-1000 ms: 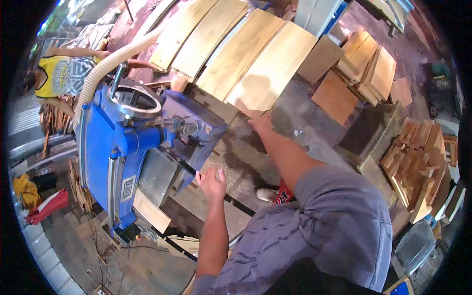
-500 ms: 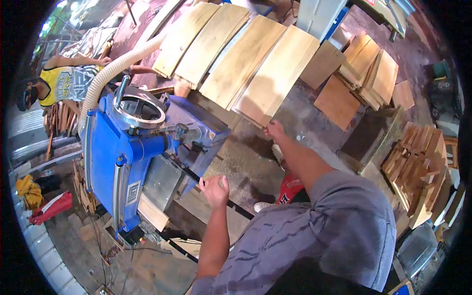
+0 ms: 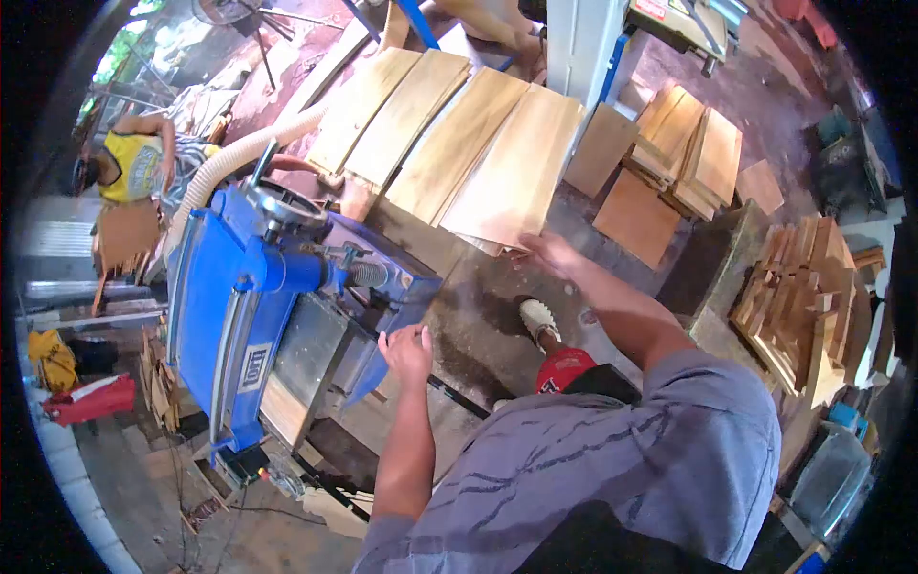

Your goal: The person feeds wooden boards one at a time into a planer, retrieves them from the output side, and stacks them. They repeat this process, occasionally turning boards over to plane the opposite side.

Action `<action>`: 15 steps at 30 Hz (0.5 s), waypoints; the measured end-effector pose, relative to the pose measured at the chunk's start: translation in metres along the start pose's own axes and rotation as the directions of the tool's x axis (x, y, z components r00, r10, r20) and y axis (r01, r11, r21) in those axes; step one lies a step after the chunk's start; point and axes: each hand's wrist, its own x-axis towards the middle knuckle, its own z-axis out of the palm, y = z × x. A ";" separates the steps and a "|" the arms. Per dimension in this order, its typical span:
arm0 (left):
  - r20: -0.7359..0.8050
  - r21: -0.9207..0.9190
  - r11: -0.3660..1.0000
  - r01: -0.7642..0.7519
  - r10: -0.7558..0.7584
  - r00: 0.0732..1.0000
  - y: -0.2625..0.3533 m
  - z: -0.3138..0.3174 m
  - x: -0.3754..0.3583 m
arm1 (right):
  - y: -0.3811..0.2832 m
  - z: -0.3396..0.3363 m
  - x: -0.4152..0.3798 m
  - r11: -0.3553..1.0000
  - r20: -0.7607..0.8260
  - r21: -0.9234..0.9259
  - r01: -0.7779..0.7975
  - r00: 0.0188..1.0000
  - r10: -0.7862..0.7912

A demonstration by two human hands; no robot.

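My right hand (image 3: 552,255) has its fingers closed at the near corner of a pale wooden board (image 3: 521,163), the rightmost in a row of several such boards. The fingertips are partly hidden at the board's edge. My left hand (image 3: 408,354) is in the air beside the blue planer (image 3: 234,306), fingers loosely bent and apart, holding nothing. On the planer's near side is a metal plate (image 3: 311,349), with the end of another board (image 3: 285,407) showing beside it. A handwheel (image 3: 287,206) tops the machine.
A ribbed hose (image 3: 225,167) curves behind the planer. Another person (image 3: 134,158) in a yellow top is at the far left, near a brown board (image 3: 127,234). Stacked boards (image 3: 684,143) lie at right, beyond a low bench (image 3: 717,258). Cut wood pieces (image 3: 798,297) are piled farther right.
My view has shifted, and my foot is now farther out on the floor. My right hand has come more fully onto the board's corner. A brown board now shows by the other person.
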 end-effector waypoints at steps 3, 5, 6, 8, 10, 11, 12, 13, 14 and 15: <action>-0.111 -0.113 0.992 -0.058 0.046 0.993 -0.006 0.005 -0.004 | -0.012 0.007 -0.072 0.988 0.235 0.154 0.031 0.970 -0.067; -0.076 -0.116 0.993 -0.031 0.022 0.997 -0.004 -0.006 0.000 | -0.019 0.035 -0.129 0.995 0.202 0.094 0.036 0.978 -0.055; 0.005 -0.376 0.926 0.028 -0.028 1.000 -0.015 0.001 0.005 | -0.024 0.057 -0.161 0.999 0.161 0.029 0.013 0.987 -0.018; 0.176 -0.847 0.500 0.178 -0.052 0.983 -0.022 -0.004 0.000 | -0.006 0.070 -0.197 0.965 0.223 -0.256 0.049 0.975 0.009; 0.209 -0.967 0.151 0.205 0.011 0.978 -0.009 -0.030 -0.027 | 0.009 0.094 -0.232 0.868 0.238 -0.489 0.080 0.970 0.044; 0.179 -0.970 0.170 0.171 0.037 0.983 0.001 -0.054 -0.050 | 0.013 0.115 -0.255 0.812 0.273 -0.575 0.105 0.960 0.069; 0.132 -0.982 0.141 0.122 0.064 0.989 0.006 -0.064 -0.069 | 0.017 0.136 -0.280 0.744 0.305 -0.656 0.130 0.946 0.105; 0.086 -0.991 0.111 0.077 0.078 0.993 0.007 -0.068 -0.089 | 0.024 0.159 -0.305 0.724 0.327 -0.676 0.133 0.936 0.133; 0.099 -0.994 0.040 0.098 0.023 0.995 0.004 -0.068 -0.109 | 0.034 0.186 -0.327 0.661 0.352 -0.720 0.210 0.932 0.087; 0.107 -0.994 -0.032 0.106 -0.031 0.994 -0.003 -0.070 -0.124 | 0.047 0.208 -0.342 0.591 0.389 -0.752 0.293 0.920 0.038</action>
